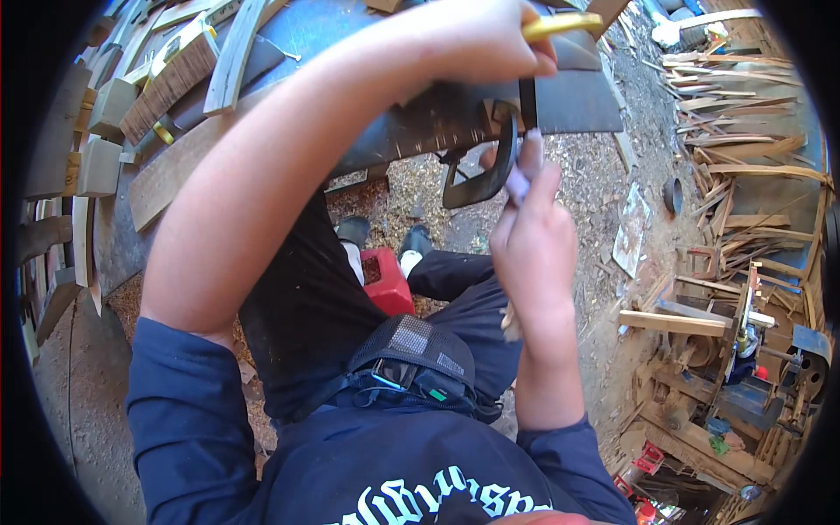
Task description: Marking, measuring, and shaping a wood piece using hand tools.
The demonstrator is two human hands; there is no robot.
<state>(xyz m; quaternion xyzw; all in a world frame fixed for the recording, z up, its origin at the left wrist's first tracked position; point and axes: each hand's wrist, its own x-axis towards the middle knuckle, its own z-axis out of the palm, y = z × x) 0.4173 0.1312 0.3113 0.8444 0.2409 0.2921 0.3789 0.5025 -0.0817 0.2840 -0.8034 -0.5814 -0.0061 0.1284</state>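
My left hand [503,42] reaches across to the bench's front edge, its fingers wrapped round a yellow handle [564,25]. A narrow dark bar [528,103] shows below that hand; whether it belongs to the handle I cannot tell. A dark metal C-clamp [484,185] hangs at the bench edge, next to a small wooden block [497,115]. My right hand [535,241] is closed just right of the clamp, round a pale, purplish piece that I cannot make out. The fingers hide most of it.
The dark bench top [577,98] holds wooden pieces [175,83] on its left. A red plastic stool [386,278] stands between my legs. Wood chips cover the floor. Stacked offcuts [744,166] and a wooden-framed machine [726,394] are at the right.
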